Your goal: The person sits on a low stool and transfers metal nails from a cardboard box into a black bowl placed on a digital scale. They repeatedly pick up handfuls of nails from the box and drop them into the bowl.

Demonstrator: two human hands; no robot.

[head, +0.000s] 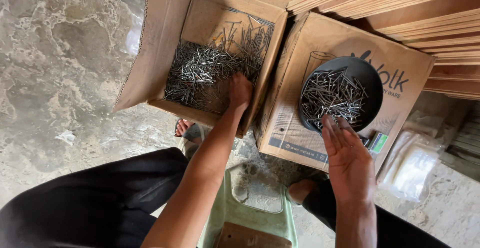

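Note:
An open cardboard box on the floor holds a heap of several grey steel nails. My left hand reaches down into this box, fingers curled into the nails at its near right corner. To the right stands a closed cardboard carton with a round black bowl on top, filled with more nails. My right hand hovers palm up with fingers spread, just at the bowl's near rim, holding nothing.
Stacked plywood sheets run along the top right. Clear plastic packets lie on the floor at the right. A green plastic stool sits between my legs. A small green and black device rests by the bowl. The floor is mottled stone.

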